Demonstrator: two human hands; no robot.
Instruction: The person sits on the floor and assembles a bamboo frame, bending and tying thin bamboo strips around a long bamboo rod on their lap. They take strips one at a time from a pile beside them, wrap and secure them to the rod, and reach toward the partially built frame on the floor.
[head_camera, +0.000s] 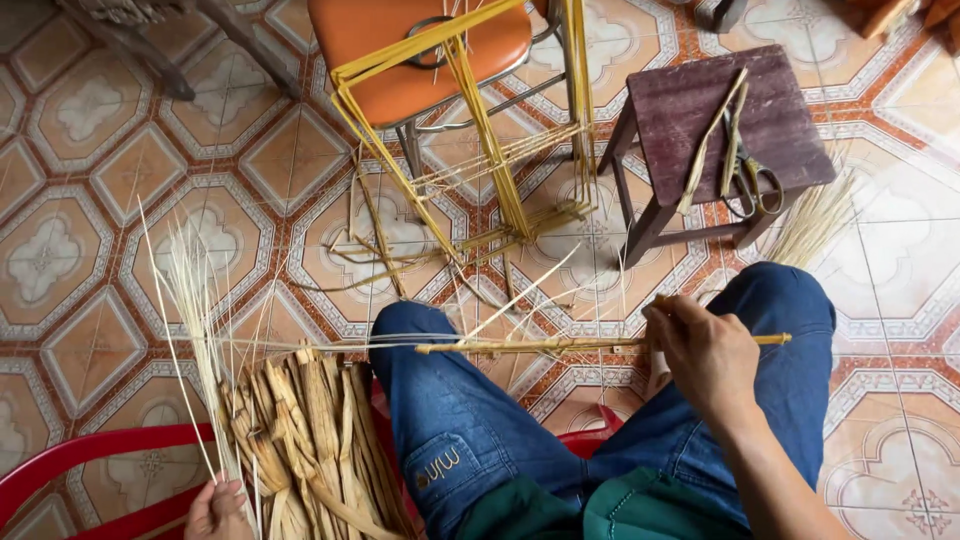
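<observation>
My right hand (705, 352) grips a thin bamboo stick (560, 344) that lies level across my knees, with pale fibre strands wound around it. At the bottom left, my left hand (215, 510) holds the lower ends of a bunch of thin pale strands (195, 300) that fan upward. A bundle of flat tan bamboo strips (310, 440) leans beside my left leg, just right of that hand. I sit in blue jeans (450, 420) on a red plastic chair (80, 455).
A yellow strip frame (480, 130) leans against an orange-seated metal chair (420, 50) ahead. A small dark wooden stool (700, 110) at the right carries scissors (750, 180) and bamboo strips. Loose strips lie scattered on the patterned tile floor (90, 220).
</observation>
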